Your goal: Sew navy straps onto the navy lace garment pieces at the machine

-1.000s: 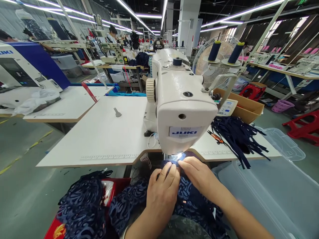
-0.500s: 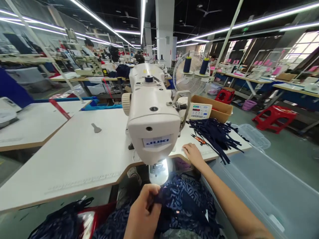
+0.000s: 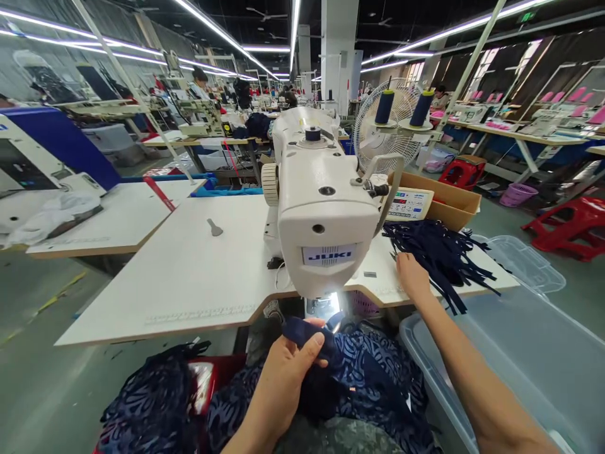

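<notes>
My left hand (image 3: 288, 372) pinches a dark navy fabric band (image 3: 299, 330) between thumb and fingers, just in front of the sewing machine's lit needle area. The band joins a navy garment (image 3: 373, 359) with a lighter blue swirl pattern, spread over my lap. My right hand (image 3: 411, 275) is on the tabletop, right of the machine, with fingers closed over the thread snips (image 3: 393, 256). Only the dark tips of the snips show; the orange handles are hidden under the hand. Above the left hand stands the white JUKI sewing machine (image 3: 326, 217).
A pile of navy strips (image 3: 439, 252) lies beside my right hand, before a cardboard box (image 3: 456, 205). A clear plastic bin (image 3: 520, 353) stands at right. More patterned fabric (image 3: 146, 403) rests on a red stool at lower left. A grey flat tool (image 3: 215, 228) lies on the white table (image 3: 189, 271).
My right hand has moved right, from bare tabletop onto the orange-handled snips. My left hand has raised the fabric band slightly. The view has turned a little left.
</notes>
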A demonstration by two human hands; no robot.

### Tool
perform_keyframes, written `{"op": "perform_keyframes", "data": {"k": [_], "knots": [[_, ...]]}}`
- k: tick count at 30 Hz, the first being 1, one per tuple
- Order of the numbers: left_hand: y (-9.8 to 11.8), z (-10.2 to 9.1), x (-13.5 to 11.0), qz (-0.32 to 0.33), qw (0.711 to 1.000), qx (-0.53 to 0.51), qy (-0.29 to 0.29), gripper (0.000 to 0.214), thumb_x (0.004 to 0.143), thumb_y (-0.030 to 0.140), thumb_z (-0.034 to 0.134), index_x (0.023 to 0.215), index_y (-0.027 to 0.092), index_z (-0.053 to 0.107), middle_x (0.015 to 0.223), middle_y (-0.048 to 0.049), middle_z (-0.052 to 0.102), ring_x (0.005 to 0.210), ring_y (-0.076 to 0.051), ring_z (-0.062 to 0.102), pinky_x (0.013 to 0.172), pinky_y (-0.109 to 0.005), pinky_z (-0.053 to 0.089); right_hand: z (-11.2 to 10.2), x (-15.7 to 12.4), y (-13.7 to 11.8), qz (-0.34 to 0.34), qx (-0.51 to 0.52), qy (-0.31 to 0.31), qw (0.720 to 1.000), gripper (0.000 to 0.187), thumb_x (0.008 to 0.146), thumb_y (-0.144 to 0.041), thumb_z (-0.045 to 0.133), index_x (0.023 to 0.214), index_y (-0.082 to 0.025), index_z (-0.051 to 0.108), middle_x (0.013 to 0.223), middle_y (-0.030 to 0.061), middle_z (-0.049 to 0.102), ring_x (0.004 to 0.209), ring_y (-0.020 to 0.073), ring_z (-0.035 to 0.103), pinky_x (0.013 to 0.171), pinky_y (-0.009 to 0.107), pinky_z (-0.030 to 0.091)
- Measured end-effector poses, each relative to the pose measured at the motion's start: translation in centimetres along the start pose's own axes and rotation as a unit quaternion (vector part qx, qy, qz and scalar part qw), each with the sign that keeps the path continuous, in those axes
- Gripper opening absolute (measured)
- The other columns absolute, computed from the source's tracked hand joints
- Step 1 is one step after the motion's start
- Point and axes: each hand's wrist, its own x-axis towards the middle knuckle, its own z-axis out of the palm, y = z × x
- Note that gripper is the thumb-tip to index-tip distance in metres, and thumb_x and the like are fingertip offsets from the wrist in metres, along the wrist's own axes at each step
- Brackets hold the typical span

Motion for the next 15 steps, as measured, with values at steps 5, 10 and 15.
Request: {"op": "perform_keyframes", "data": {"k": [5,10,15], "knots": [[0.1,0.1,0.1,0.001,0.999,0.043,-0.006,0.041,0.076,0.042,0.07,0.108,0.018,0.068,0.094,-0.0041,0.066,0.069,-0.014,0.058,0.064,-0.025,0.051,-4.7,-6.7,-5.3,-0.045,0.111,-0.016,0.993,0.037,0.102,-0.036,0.018,0.106,-0.021,0.051,0.071,0.0005,0.061,0.063,0.0146,0.06,0.06,0.024,0.047],[0.0,0.7,-0.1,0.007,0.999,0.053,0.001,0.04,0.074,0.043,0.071,0.104,0.017,0.067,0.092,-0.0038,0.067,0.061,-0.011,0.057,0.061,-0.024,0.051,-7.2,-12.5,-10.6,-0.185,0.288,-0.206,0.917,0.037,0.086,-0.047,0.06,0.118,-0.031,0.053,0.088,0.0009,0.066,0.066,0.0182,0.061,0.059,0.029,0.052],[0.5,0.7,-0.6,0.027,0.994,0.094,-0.049,0.038,0.078,0.041,0.068,0.109,0.02,0.066,0.096,-0.0053,0.069,0.071,-0.016,0.063,0.068,-0.028,0.053,-5.9,-13.0,-12.5,-0.162,0.352,-0.257,0.886,0.019,0.091,-0.043,0.052,0.091,-0.026,0.062,0.079,-0.0013,0.064,0.068,0.0177,0.058,0.058,0.028,0.047]]}}
